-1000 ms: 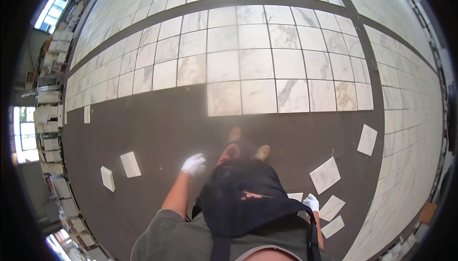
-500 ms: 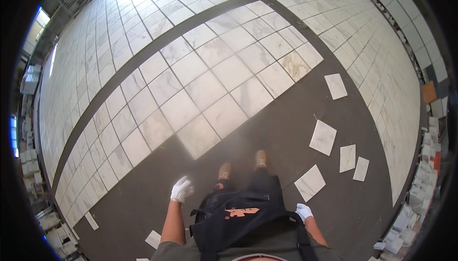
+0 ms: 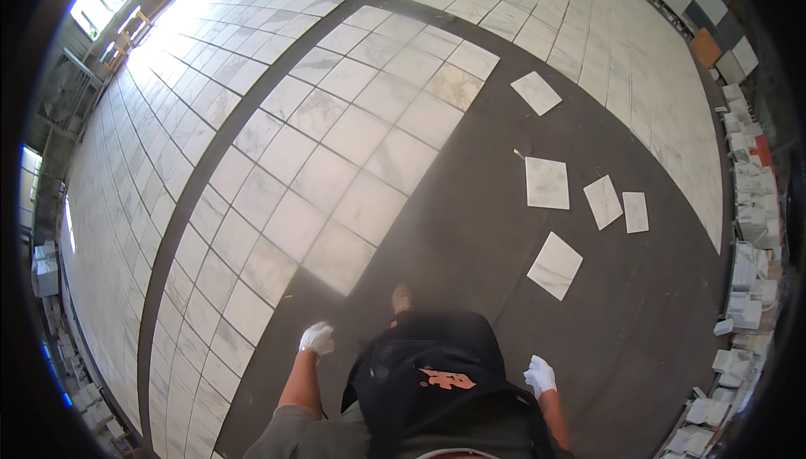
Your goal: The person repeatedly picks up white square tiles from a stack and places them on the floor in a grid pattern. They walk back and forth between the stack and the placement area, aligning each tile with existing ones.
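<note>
I stand on a dark unfinished floor strip beside laid white marble tiles (image 3: 336, 165). My left hand (image 3: 317, 339), in a white glove, hangs at my side with fingers curled and holds nothing. My right hand (image 3: 540, 375), also gloved in white, hangs at my other side, empty. A black pouch (image 3: 424, 371) sits on my front. One shoe (image 3: 402, 297) shows ahead of me. Nearest my right hand lies a loose marble tile (image 3: 555, 265) on the dark floor.
Three more loose tiles (image 3: 546, 183) lie in a row further ahead, and another tile (image 3: 536, 93) beyond them. Stacks of tiles (image 3: 747, 249) line the right wall and the left edge (image 3: 46, 266). Dark bands cross the laid floor.
The view has swung to the left; the loose tiles now lie ahead to my right. My hands stayed at my sides as I walk.
</note>
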A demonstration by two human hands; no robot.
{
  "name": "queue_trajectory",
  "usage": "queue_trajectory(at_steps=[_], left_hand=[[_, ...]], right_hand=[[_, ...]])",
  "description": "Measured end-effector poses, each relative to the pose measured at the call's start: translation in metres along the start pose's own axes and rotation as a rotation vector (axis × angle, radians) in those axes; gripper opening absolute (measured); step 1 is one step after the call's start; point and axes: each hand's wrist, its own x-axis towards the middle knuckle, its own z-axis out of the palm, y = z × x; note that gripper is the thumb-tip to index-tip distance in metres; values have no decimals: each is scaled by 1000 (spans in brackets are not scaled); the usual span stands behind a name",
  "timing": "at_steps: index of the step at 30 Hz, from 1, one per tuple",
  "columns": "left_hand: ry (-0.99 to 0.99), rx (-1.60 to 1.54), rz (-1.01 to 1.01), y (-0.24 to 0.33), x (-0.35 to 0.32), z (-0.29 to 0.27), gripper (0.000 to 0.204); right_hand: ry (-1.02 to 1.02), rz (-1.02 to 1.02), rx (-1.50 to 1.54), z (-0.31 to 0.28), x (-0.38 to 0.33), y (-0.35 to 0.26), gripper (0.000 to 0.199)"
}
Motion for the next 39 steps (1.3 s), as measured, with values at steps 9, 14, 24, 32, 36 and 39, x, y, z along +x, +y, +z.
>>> queue_trajectory(at_steps=[9, 14, 24, 32, 36, 39], left_hand=[[3, -243, 60, 186, 72, -51, 20], [-111, 27, 297, 297, 41, 24, 14], [-265, 462, 547, 351, 0, 69, 30], [-186, 395, 685, 402, 79, 120, 32], [-390, 607, 781, 494, 145, 127, 24], [-412, 652, 741, 571, 195, 125, 28]], right_hand=[[36, 127, 80, -82, -57, 186, 72], [127, 160, 199, -151, -74, 268, 72], [309, 223, 378, -237, -125, 392, 71], [454, 151, 562, -292, -142, 432, 71], [600, 201, 584, -334, -133, 403, 77], [654, 280, 691, -352, -132, 385, 78]])
